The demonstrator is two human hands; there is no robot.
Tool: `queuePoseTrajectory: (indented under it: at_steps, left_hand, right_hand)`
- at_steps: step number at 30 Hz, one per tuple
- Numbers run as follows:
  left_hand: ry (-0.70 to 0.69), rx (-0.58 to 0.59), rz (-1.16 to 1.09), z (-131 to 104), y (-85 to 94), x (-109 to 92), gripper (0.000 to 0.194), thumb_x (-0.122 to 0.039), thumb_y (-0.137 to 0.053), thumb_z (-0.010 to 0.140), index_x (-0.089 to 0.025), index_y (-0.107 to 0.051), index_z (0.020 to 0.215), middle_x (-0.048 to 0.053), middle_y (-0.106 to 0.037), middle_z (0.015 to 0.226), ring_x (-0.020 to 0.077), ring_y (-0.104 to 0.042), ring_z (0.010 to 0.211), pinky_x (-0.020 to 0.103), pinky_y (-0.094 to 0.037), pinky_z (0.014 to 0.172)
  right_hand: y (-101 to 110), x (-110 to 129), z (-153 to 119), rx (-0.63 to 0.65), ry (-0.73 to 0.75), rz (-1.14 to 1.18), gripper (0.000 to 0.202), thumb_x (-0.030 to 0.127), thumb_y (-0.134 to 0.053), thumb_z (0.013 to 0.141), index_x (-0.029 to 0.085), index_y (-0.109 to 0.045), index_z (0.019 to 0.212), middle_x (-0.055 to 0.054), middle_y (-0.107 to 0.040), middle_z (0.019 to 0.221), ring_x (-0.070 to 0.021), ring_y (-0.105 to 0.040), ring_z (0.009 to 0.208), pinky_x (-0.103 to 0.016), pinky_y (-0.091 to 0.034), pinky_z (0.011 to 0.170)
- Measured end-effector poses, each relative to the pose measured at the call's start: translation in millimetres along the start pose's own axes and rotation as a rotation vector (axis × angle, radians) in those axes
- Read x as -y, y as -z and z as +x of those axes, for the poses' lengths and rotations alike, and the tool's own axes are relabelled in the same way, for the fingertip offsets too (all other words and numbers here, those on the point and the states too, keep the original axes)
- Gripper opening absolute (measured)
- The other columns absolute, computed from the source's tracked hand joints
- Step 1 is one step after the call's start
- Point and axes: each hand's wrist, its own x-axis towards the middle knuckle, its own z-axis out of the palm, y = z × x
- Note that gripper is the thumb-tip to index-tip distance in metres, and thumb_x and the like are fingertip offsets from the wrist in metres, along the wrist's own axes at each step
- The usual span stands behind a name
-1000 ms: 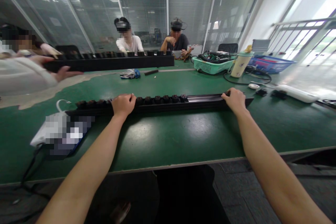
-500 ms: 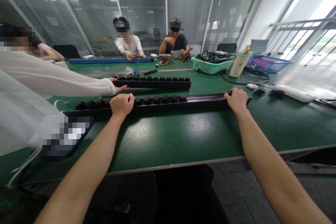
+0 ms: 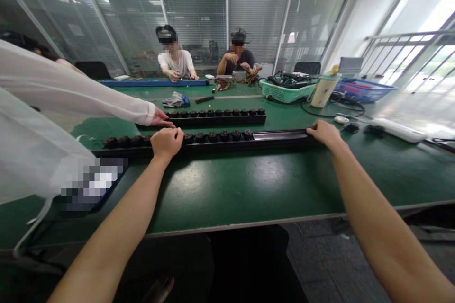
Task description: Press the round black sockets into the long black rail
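Observation:
A long black power strip (image 3: 213,146) lies across the table before me, with several round black sockets along its top and a bare shiny channel toward its right end. My left hand (image 3: 167,143) is closed around the strip near its middle, thumb on top. At the right end, my right hand (image 3: 325,133) grips the strip with bent fingers, which cover its tip. Just beyond lies a second black power strip (image 3: 220,119), also with a row of sockets. A co-worker's hand (image 3: 160,117) is at its left end.
The green table (image 3: 227,189) carries a phone-like blurred device (image 3: 97,182) at left. Farther back are a grey-blue glove (image 3: 177,100), a green basket (image 3: 287,91) of cables, a cream bottle (image 3: 324,91) and a blue basket (image 3: 366,90). Two people sit across the table.
The co-worker's power strip has come down toward the table and slightly right. My right hand has shifted a little to the right, while my left hand stays on the near strip.

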Motion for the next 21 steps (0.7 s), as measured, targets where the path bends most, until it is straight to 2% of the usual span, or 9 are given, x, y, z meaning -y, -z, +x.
queuePoseTrajectory:
  at_steps: [3, 5, 8, 11, 13, 18, 21]
  left_hand:
    - [-0.005, 0.003, -0.002, -1, 1.9, 0, 0.056, -0.041, -0.031, 0.103, -0.018, -0.082, 0.093, 0.018, -0.080, 0.100, 0.0325, -0.072, 0.093, 0.039, -0.042, 0.072]
    - [-0.003, 0.008, -0.007, -2, 2.8, 0, 0.056, -0.041, -0.032, 0.103, -0.018, -0.081, 0.090, 0.018, -0.079, 0.097, 0.0326, -0.071, 0.091, 0.039, -0.041, 0.071]
    - [-0.001, 0.006, -0.022, -2, 3.2, 0, 0.055, -0.041, -0.032, 0.103, -0.019, -0.080, 0.087, 0.018, -0.078, 0.095, 0.0323, -0.070, 0.089, 0.038, -0.040, 0.069]
    - [-0.002, 0.002, -0.031, -2, 2.6, 0, 0.054, -0.041, -0.032, 0.102, -0.019, -0.079, 0.086, 0.018, -0.078, 0.094, 0.0320, -0.069, 0.088, 0.038, -0.039, 0.069]
    - [0.001, 0.003, -0.030, -2, 1.8, -1, 0.054, -0.041, -0.032, 0.102, -0.018, -0.079, 0.086, 0.018, -0.077, 0.094, 0.0321, -0.069, 0.089, 0.038, -0.039, 0.069]
    - [0.008, 0.011, -0.025, -1, 1.5, -2, 0.055, -0.042, -0.032, 0.102, -0.017, -0.079, 0.089, 0.019, -0.077, 0.097, 0.0328, -0.069, 0.092, 0.039, -0.039, 0.070]
    - [0.009, 0.013, -0.030, -2, 2.7, -3, 0.056, -0.043, -0.031, 0.103, -0.017, -0.078, 0.088, 0.019, -0.077, 0.096, 0.0330, -0.069, 0.091, 0.039, -0.038, 0.070]
  right_hand:
    - [2, -13, 5, -0.009, 0.121, 0.094, 0.026, 0.042, -0.068, 0.089, 0.019, -0.073, 0.100, -0.013, -0.076, 0.102, -0.0295, -0.069, 0.095, -0.038, -0.050, 0.083]
    - [0, -19, 0, -0.067, 0.175, 0.178, 0.025, 0.045, -0.069, 0.087, 0.021, -0.071, 0.093, -0.009, -0.074, 0.095, -0.0273, -0.067, 0.089, -0.037, -0.048, 0.080]
    - [-7, -24, -13, -0.192, 0.204, 0.300, 0.032, 0.054, -0.065, 0.089, 0.022, -0.069, 0.091, -0.007, -0.069, 0.086, -0.0261, -0.062, 0.085, -0.037, -0.045, 0.079]
    - [-12, -25, -22, -0.253, 0.193, 0.347, 0.043, 0.063, -0.063, 0.090, 0.021, -0.071, 0.093, -0.005, -0.066, 0.081, -0.0266, -0.061, 0.085, -0.040, -0.041, 0.082]
    - [-14, -24, -23, -0.264, 0.177, 0.346, 0.043, 0.064, -0.062, 0.090, 0.021, -0.071, 0.093, -0.006, -0.068, 0.083, -0.0279, -0.061, 0.088, -0.043, -0.040, 0.086]
    - [-22, -15, -22, -0.321, 0.127, 0.302, 0.032, 0.049, -0.060, 0.088, 0.020, -0.071, 0.094, -0.012, -0.074, 0.102, -0.0313, -0.060, 0.100, -0.053, -0.038, 0.099]
    - [-27, -11, -22, -0.332, 0.099, 0.275, 0.033, 0.045, -0.059, 0.087, 0.018, -0.073, 0.100, -0.015, -0.074, 0.111, -0.0326, -0.060, 0.107, -0.056, -0.036, 0.104]
